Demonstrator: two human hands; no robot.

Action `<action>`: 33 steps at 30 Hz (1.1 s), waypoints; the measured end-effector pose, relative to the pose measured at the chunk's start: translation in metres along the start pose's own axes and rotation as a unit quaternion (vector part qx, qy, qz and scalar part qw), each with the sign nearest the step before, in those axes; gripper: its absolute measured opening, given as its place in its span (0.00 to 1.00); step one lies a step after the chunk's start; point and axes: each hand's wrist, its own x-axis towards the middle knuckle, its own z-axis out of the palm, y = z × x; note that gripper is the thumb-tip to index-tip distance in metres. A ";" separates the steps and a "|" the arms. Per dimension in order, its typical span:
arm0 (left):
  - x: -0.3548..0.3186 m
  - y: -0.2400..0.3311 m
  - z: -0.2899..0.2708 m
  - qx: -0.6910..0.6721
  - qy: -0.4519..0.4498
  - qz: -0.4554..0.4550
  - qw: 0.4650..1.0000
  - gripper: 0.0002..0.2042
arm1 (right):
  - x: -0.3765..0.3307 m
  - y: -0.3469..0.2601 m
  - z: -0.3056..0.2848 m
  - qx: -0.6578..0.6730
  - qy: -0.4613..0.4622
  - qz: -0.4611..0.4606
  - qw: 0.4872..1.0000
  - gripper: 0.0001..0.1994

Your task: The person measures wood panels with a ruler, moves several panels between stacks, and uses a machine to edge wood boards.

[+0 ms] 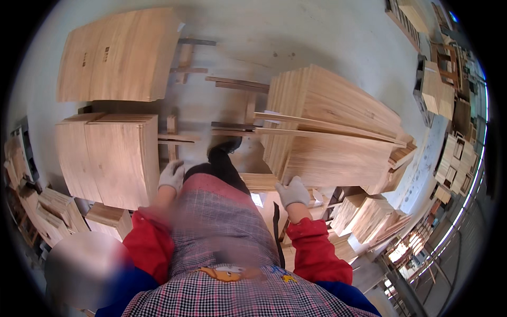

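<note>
My left hand (171, 176), in a whitish work glove, hangs beside my body close to the right side of a stack of wooden panels (121, 164). Its fingers look loosely extended, and nothing shows in them. My right hand (293, 192), gloved the same way, is at the near edge of another pile of wooden panels (338, 158). The thumb stands apart from the other fingers; whether they touch the wood I cannot tell. Two long thin wooden strips (327, 127) lie across the top of that right pile, their left ends jutting past it.
Another panel stack (119, 55) stands at the far left. Wooden supports (235, 127) lie on the floor between the stacks, near my dark shoe (227, 148). More stacked wood (364, 214) is at the right. A blurred pale rounded shape (84, 269) covers the lower left.
</note>
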 end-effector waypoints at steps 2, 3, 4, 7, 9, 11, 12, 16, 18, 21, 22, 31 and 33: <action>0.014 0.030 0.014 0.018 0.005 0.058 0.998 0.13 | -0.003 -0.003 -0.008 0.023 -0.025 0.030 0.999 0.28; 0.022 0.048 0.019 0.016 0.008 0.076 0.997 0.13 | -0.001 -0.005 -0.011 0.037 -0.035 0.045 0.998 0.28; 0.024 0.064 0.021 0.016 0.012 0.092 0.996 0.13 | 0.000 -0.005 -0.013 0.050 -0.045 0.045 0.997 0.28; 0.032 0.098 0.019 -0.019 -0.005 0.054 0.998 0.13 | -0.002 -0.006 -0.022 0.070 -0.067 0.044 0.994 0.28; 0.051 0.094 0.012 -0.002 -0.003 0.064 0.998 0.12 | -0.001 -0.009 -0.029 0.082 -0.083 0.060 0.991 0.27; 0.065 0.094 0.008 -0.016 -0.010 0.052 0.998 0.13 | -0.003 -0.010 -0.032 0.088 -0.074 0.058 0.992 0.27; 0.076 0.094 0.006 0.007 -0.025 0.060 0.998 0.12 | -0.004 -0.009 -0.028 0.086 -0.053 0.044 0.994 0.26; 0.123 0.129 -0.001 0.008 -0.060 0.034 0.998 0.12 | -0.002 -0.017 -0.020 0.100 -0.044 0.084 0.991 0.24; 0.145 0.154 -0.001 0.034 -0.033 0.084 0.995 0.11 | 0.002 -0.018 -0.024 0.109 -0.069 0.105 0.986 0.23; 0.167 0.177 0.000 0.021 -0.026 0.010 0.999 0.10 | -0.003 -0.021 -0.018 0.095 -0.079 0.155 0.980 0.23; 0.176 0.194 0.012 0.056 -0.012 -0.042 0.997 0.10 | -0.008 -0.022 -0.019 0.105 -0.075 0.158 0.979 0.23; 0.208 0.223 0.133 0.260 -0.297 0.145 0.907 0.13 | 0.005 -0.041 -0.003 0.188 -0.006 0.281 0.941 0.21; 0.202 0.216 0.155 0.269 -0.320 0.228 0.880 0.14 | 0.007 -0.041 0.008 0.249 0.028 0.289 0.924 0.19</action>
